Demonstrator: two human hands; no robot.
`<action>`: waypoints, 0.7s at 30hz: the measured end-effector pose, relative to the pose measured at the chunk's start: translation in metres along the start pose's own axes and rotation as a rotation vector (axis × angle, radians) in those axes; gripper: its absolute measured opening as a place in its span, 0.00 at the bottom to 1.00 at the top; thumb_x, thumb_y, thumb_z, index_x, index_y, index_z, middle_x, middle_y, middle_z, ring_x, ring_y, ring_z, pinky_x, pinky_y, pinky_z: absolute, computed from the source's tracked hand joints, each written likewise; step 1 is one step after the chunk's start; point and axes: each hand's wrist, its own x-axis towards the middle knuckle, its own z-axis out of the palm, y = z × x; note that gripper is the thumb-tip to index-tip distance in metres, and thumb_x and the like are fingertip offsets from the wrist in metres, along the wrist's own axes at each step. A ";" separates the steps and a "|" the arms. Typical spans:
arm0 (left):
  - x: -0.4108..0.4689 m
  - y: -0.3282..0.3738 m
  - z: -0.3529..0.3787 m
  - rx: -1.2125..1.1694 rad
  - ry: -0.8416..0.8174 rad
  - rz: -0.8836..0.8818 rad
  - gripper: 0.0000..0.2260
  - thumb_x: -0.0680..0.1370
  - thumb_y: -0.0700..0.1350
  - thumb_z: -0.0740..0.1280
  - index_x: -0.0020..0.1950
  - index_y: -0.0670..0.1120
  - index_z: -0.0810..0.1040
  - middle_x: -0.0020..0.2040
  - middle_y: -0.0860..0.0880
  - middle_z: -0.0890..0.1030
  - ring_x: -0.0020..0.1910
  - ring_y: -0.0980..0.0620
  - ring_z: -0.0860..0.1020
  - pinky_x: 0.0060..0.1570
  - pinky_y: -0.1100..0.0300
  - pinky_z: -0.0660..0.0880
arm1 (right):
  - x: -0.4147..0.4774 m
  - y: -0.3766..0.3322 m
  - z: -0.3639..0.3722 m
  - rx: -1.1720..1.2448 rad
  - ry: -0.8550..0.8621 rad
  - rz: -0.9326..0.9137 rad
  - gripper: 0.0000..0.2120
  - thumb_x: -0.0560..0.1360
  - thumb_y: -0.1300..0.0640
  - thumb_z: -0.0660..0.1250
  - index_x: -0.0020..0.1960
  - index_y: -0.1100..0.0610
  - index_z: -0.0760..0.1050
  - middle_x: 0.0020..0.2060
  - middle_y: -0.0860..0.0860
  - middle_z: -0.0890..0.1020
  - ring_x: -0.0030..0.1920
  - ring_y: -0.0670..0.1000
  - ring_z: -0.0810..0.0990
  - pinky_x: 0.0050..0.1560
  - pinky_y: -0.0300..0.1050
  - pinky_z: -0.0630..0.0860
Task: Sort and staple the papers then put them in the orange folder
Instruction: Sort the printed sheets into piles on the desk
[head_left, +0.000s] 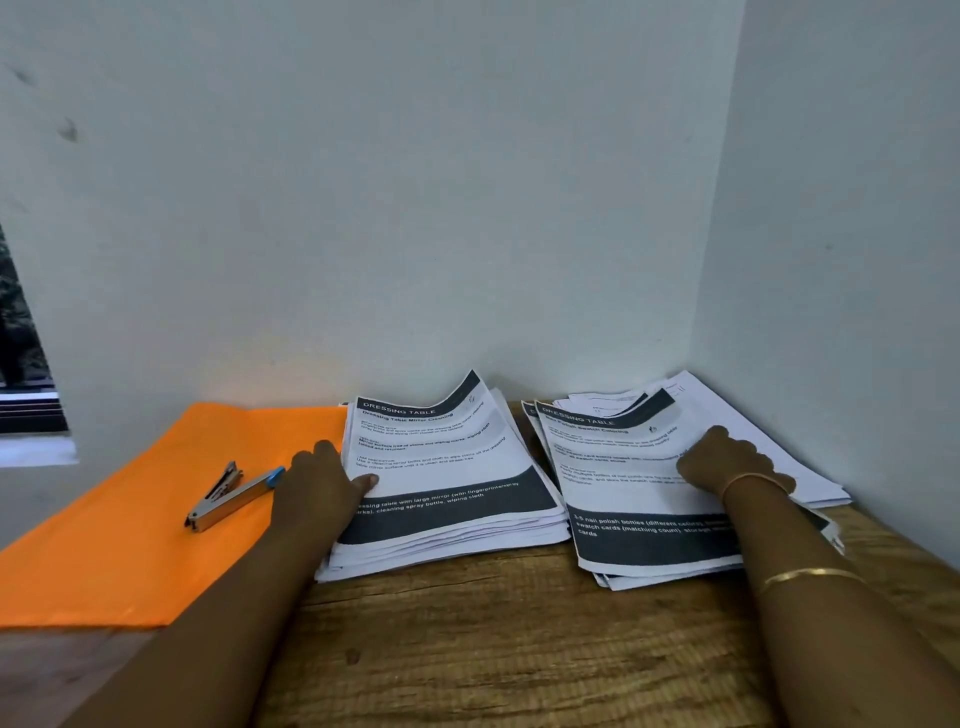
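— Where are the hands?

— The left hand is at the left edge of the left pile of papers, thumb lying on the top sheet, fingers curled past the edge, gripping it. The right hand sits on the right pile, knuckles up and fingers bent down onto the sheets. I cannot tell whether it pinches any.

— How much room is there around them?

— Little beyond the hands: both piles run back almost to the wall, and a side wall stands close to the right of the right hand. A narrow strip of table shows between the piles. Nearer than the hands, between the forearms, lies bare wood. The far corners of the top sheets curl up.

— And the folder?

— The orange folder lies flat to the left of the left hand, its right edge reaching the left pile. A stapler rests on it, just left of that hand. Whether anything is inside the folder does not show.
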 end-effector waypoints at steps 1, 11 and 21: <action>0.000 0.000 0.000 0.015 -0.005 0.002 0.24 0.75 0.54 0.68 0.62 0.39 0.68 0.58 0.40 0.74 0.55 0.43 0.74 0.42 0.58 0.66 | 0.000 0.000 -0.001 -0.003 0.010 0.007 0.29 0.77 0.52 0.60 0.75 0.55 0.55 0.72 0.59 0.62 0.71 0.61 0.61 0.70 0.57 0.57; 0.006 -0.004 -0.002 0.059 -0.008 -0.020 0.15 0.76 0.51 0.68 0.53 0.40 0.73 0.51 0.42 0.79 0.50 0.45 0.76 0.39 0.58 0.66 | -0.006 -0.004 0.005 -0.102 0.078 -0.037 0.38 0.77 0.47 0.59 0.78 0.54 0.41 0.74 0.59 0.58 0.73 0.61 0.57 0.69 0.58 0.58; 0.002 0.000 -0.013 -0.140 0.277 0.123 0.07 0.81 0.39 0.58 0.47 0.36 0.71 0.41 0.38 0.76 0.39 0.43 0.70 0.37 0.54 0.61 | -0.015 -0.027 0.015 -0.264 0.145 -0.212 0.35 0.77 0.48 0.57 0.77 0.55 0.43 0.75 0.61 0.52 0.76 0.62 0.46 0.71 0.66 0.47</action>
